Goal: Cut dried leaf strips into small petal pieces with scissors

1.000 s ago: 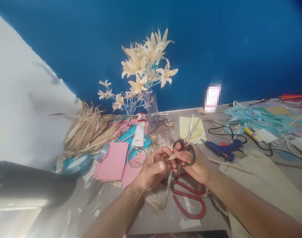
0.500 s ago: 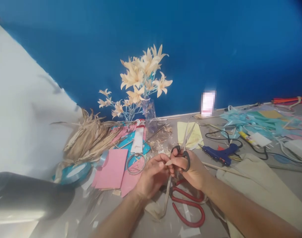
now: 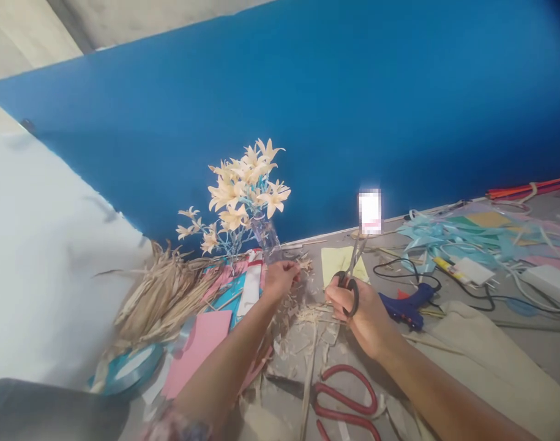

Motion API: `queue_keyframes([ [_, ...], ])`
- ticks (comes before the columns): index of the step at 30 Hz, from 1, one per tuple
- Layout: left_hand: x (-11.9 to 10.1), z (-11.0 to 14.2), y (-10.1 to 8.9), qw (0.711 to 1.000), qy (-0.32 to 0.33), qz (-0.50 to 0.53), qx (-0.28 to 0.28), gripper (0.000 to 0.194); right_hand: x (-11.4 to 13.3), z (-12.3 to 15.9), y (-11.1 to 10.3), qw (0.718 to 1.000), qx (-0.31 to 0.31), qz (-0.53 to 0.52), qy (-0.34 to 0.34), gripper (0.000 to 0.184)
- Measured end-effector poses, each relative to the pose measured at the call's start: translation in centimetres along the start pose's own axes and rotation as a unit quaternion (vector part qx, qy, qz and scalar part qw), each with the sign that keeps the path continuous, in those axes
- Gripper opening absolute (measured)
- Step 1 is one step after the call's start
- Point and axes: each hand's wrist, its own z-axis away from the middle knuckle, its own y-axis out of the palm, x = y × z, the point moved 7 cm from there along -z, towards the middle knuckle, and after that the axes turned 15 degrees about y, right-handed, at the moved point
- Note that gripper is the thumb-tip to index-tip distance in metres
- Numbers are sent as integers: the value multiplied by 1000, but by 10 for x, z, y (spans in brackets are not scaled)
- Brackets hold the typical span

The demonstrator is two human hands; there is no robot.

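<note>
My right hand [image 3: 365, 315] grips a small pair of black-handled scissors [image 3: 354, 295], blades pointing up and away. Out over the litter of dry scraps, my left hand [image 3: 280, 279] is closed at the fingertips near the foot of a clear vase [image 3: 265, 236]; whatever it pinches is too small to make out. Pale lily-like flowers [image 3: 236, 187] on light-blue stems rise from the vase. Below my hands lie a large pair of red-handled scissors [image 3: 346, 370] and a long pale husk strip [image 3: 309, 376]. A yellow paper sheet [image 3: 330, 263] sits behind the small scissors.
A blue glue gun [image 3: 408, 309] with a black cord lies at right, near a beige cloth [image 3: 486, 355] and a heap of light-blue strips [image 3: 436, 236]. Dried husks [image 3: 160, 297], pink sheets [image 3: 204, 343] and a teal ribbon roll [image 3: 128, 370] fill the left side.
My hands have parted. The left one has moved forward toward the vase foot; the right still holds the small scissors. The view has tilted up.
</note>
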Motion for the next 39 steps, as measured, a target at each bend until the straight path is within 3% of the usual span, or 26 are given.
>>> queue_keyframes([
  [4, 9, -31, 13, 996, 23, -83, 8, 24, 5, -5, -7, 999, -15, -40, 6, 28],
  [9, -1, -17, -7, 992, 41, -123, 6, 11, 16, -6, -17, 996, -34, -83, -10, 33],
  [13, -26, 17, -34, 992, 50, -120, 3, 13, 17, -5, -19, 998, -46, -34, -29, 27],
  [17, -44, 72, -56, 993, 29, -103, 41, 19, 11, -5, -19, 997, -50, 35, -47, 28],
  [19, -46, 105, -65, 992, 11, -102, 68, 19, 6, -6, -14, 997, -18, 70, -41, 34],
  [22, -42, 153, -78, 991, -17, -120, 63, 15, 0, -5, -9, 990, 11, 137, -33, 44],
  [25, -39, 189, -79, 989, -26, -143, 40, 15, -6, -4, -4, 978, 17, 206, -36, 46],
  [30, -45, 210, -68, 984, 26, -174, 38, 14, -14, -11, -5, 973, -9, 228, -10, 45],
  [34, -37, 216, -89, 967, 59, -247, 8, 16, -12, -15, -13, 966, -51, 255, -5, 43],
  [39, -24, 230, -79, 918, 155, -338, 135, 42, -16, -16, -11, 956, -37, 291, -2, 39],
])
